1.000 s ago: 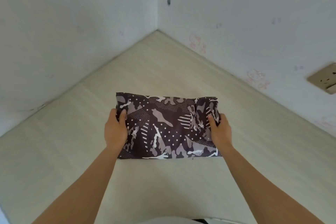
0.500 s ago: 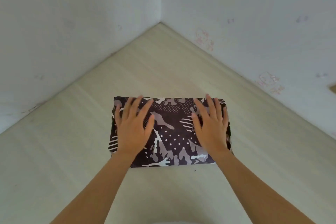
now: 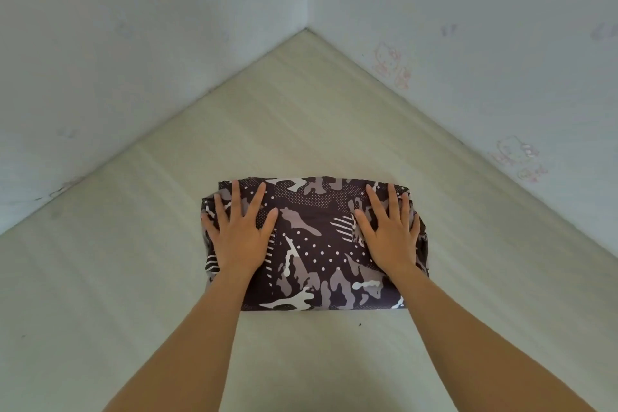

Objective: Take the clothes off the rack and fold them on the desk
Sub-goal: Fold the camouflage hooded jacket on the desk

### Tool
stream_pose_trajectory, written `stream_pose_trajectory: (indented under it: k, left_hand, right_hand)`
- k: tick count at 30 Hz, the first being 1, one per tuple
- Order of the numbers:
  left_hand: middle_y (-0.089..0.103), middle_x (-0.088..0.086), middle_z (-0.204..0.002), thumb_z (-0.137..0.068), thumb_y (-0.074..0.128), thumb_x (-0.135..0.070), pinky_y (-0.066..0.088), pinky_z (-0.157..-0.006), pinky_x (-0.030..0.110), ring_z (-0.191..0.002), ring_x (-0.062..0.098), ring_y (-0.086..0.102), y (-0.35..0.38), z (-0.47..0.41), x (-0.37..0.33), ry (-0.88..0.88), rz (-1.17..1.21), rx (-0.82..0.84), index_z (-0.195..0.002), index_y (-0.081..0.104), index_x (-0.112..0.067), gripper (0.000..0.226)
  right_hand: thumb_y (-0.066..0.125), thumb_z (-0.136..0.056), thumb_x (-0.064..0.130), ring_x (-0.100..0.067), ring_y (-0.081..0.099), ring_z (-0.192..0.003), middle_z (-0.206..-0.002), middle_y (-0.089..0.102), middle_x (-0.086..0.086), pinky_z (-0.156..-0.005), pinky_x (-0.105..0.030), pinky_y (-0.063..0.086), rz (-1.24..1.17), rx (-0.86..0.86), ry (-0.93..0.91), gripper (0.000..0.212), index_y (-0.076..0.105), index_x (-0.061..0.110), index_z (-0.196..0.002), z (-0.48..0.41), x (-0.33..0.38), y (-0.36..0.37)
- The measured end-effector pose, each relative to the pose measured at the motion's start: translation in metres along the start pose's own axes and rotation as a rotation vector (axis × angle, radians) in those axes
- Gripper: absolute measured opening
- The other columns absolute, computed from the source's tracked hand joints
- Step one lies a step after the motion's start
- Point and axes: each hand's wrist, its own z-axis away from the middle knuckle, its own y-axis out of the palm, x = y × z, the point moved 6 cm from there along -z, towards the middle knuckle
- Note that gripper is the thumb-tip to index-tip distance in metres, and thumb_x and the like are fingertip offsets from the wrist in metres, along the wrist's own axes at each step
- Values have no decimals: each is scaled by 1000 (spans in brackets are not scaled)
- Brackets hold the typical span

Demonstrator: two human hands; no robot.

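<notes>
One garment, one desk | left hand, right hand flat on garment, grip wide

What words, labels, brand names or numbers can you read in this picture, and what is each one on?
No readable text anywhere.
Folded camouflage garment: only blotches, dots and stripes, no letters; left hand and right hand cover parts of it.
Pink cartoon stamps on the right wall: faint drawings, any lettering too blurred to read.
Desk: no writing.
</notes>
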Motion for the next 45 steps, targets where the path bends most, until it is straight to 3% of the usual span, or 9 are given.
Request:
stream_pose_trajectory:
  k: [8,13,16,21,23,27,34,37,45]
  left_hand:
    - [26,16,-150,-91,41,-63,28,-106,55,-131,42,29,-11,48,25,-315,348,-107,-147,24,-40,64]
    - [51,16,-133,-92,50,-54,43,-94,45,-113,37,55,-19,49,23,-209,607,-28,-144,28,-35,59]
    - [53,5,-135,-92,53,-51,41,-94,38,-119,30,53,-20,62,24,-120,691,73,-139,36,-33,53]
    - [56,-6,-120,-84,65,-53,45,-94,36,-101,17,58,0,84,14,-11,813,371,-125,41,-38,50]
    - [55,-6,-118,-84,65,-53,47,-94,38,-100,18,60,7,103,3,42,802,443,-121,42,-38,46]
    - [54,-8,-111,-86,64,-51,46,-81,32,-90,11,59,24,168,-34,189,744,580,-120,43,-36,43]
    - [55,-9,-114,-83,64,-56,47,-91,36,-102,15,59,77,320,-105,526,514,820,-118,43,-38,45]
    - [53,-9,-116,-83,64,-56,45,-91,35,-102,15,56,111,401,-121,635,374,927,-119,44,-37,46]
    - [54,5,-123,-80,64,-61,46,-97,42,-110,27,57,210,616,-118,749,-39,1035,-136,30,-14,81]
  right_hand:
    - [52,-84,66,-34,23,-137,-150,24,-12,-111,-53,20,-411,-72,433,79,18,40,-150,45,-37,-10]
    - [59,-86,55,-32,55,-110,-128,52,-12,-93,-46,47,-614,-49,496,68,28,27,-140,77,-41,-9]
    - [58,-91,46,-23,56,-88,-111,60,-5,-75,-35,47,-663,-88,539,57,33,19,-135,120,-54,-10]
    - [72,-80,49,-22,68,-80,-91,71,-4,-71,-35,56,-1029,-149,799,49,63,10,-108,222,-88,12]
    - [70,-83,44,-24,69,-76,-84,72,-7,-65,-31,54,-1135,-164,869,40,67,8,-99,272,-98,17]
    - [71,-81,48,-28,70,-79,-84,73,-11,-79,-41,57,-1183,-282,1062,45,68,6,-98,386,-128,32]
    - [72,-76,55,-30,69,-76,-82,72,-14,-67,-35,54,-1343,-421,1451,55,65,4,-95,601,-167,82]
    - [75,-72,56,-32,69,-80,-87,72,-14,-79,-42,56,-1446,-480,1587,59,63,4,-98,694,-171,113]
    - [77,-70,56,-32,71,-77,-78,74,-13,-83,-46,56,-1646,-621,1834,56,66,6,-93,908,-184,204]
